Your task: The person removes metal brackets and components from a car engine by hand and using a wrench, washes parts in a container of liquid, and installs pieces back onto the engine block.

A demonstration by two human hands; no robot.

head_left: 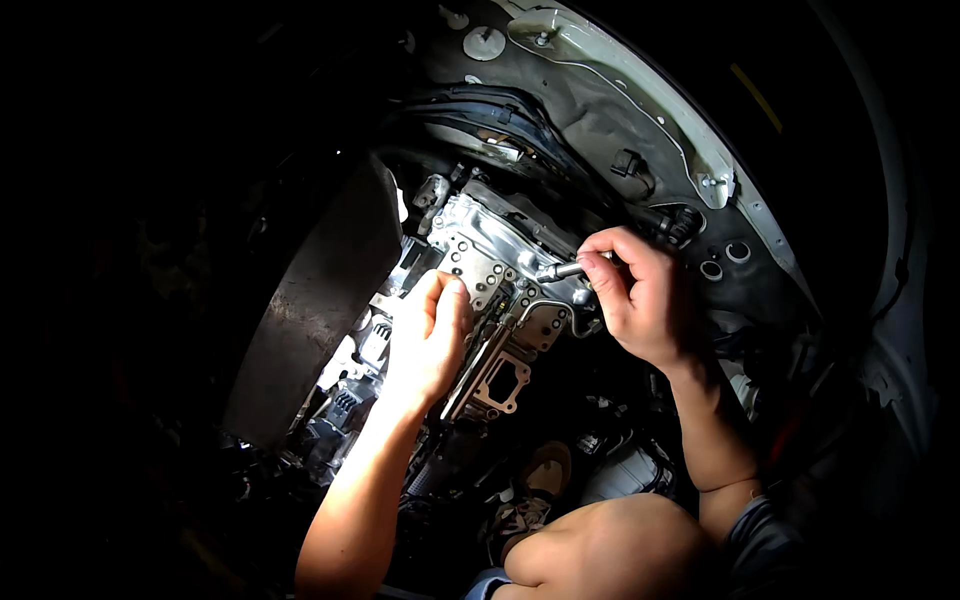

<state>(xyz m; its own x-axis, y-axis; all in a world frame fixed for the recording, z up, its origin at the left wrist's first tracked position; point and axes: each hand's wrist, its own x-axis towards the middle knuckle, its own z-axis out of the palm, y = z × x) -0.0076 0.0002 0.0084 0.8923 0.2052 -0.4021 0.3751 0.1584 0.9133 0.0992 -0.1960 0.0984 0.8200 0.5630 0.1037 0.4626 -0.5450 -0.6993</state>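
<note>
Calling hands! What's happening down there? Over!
Right hand gripping silvery cylindrical metal tool. Left hand curled at silvery perforated metal plate. Dark curved panel further left.

No text, label, brand, number or sign can be read here. The small white patch (505,151) below the dark wiring harness (520,108) (bright, but tiny at this size) is too small to tell whether print stands on it. The yellow strip (757,98) at upper right shows colour alone, and any marking on the lit metal engine part (476,268) is too fine to make out.
</note>
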